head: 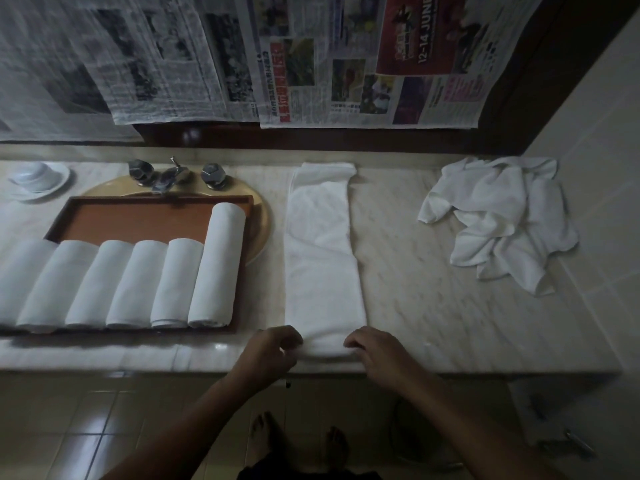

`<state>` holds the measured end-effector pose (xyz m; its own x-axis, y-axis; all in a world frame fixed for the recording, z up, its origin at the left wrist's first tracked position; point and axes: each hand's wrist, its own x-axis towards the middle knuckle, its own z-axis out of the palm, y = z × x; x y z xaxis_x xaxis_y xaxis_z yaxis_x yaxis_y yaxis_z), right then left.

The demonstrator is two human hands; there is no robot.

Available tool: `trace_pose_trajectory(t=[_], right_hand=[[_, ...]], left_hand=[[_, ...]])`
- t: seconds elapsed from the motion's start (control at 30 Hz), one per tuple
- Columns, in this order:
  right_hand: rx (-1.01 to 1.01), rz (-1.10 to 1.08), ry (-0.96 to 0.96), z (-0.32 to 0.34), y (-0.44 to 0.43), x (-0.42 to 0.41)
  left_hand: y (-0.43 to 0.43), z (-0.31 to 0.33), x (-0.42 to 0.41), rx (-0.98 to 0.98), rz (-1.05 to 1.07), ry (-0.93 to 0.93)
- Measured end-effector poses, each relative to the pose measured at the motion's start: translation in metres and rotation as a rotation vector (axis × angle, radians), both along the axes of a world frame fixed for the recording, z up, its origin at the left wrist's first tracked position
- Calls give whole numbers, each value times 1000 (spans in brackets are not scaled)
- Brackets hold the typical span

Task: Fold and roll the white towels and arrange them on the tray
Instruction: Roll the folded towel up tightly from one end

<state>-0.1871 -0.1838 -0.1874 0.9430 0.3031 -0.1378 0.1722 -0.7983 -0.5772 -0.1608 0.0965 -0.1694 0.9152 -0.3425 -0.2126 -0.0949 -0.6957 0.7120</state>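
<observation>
Towel strip (pixel 323 265) lies beside the tray (pixel 145 216), near end seemingly pinched by left hand (pixel 268 353) and right hand (pixel 377 355).

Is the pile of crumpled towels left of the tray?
No, the crumpled towels lie at the counter's right end, right of the tray.

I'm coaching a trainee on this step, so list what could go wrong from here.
1. The folded towel is uneven in width and bunches at its far end, so the roll that the left hand and right hand are starting may come out skewed.
2. Its near end lies at the front edge of the counter and could slip off.
3. Six rolled towels fill the front of the tray; adding another may nudge them.
</observation>
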Motion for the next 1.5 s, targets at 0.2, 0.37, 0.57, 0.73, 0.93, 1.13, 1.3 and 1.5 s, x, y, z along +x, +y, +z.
trace_pose_trajectory(t=[0.2, 0.37, 0.57, 0.73, 0.93, 1.13, 1.3, 1.5], right_hand=[[103, -177, 70, 4, -2, 10], [94, -245, 40, 2, 7, 7], [-58, -78, -120, -5, 12, -10], [-165, 38, -154, -1, 6, -15], [-248, 105, -161, 2, 2, -8], [-132, 62, -40, 14, -3, -6], [158, -181, 75, 7, -6, -4], [131, -287, -49, 4, 7, -7]], left_hand=[[7, 1, 6, -163, 296, 204], [-3, -4, 2, -65, 282, 60], [-11, -16, -16, 164, -94, -379], [-12, -20, -26, 209, -142, -435], [-4, -24, -17, 228, -140, -387], [7, -12, -19, 76, 86, -189], [11, -3, -12, 17, 151, -14], [11, -6, -2, -134, 358, 230]])
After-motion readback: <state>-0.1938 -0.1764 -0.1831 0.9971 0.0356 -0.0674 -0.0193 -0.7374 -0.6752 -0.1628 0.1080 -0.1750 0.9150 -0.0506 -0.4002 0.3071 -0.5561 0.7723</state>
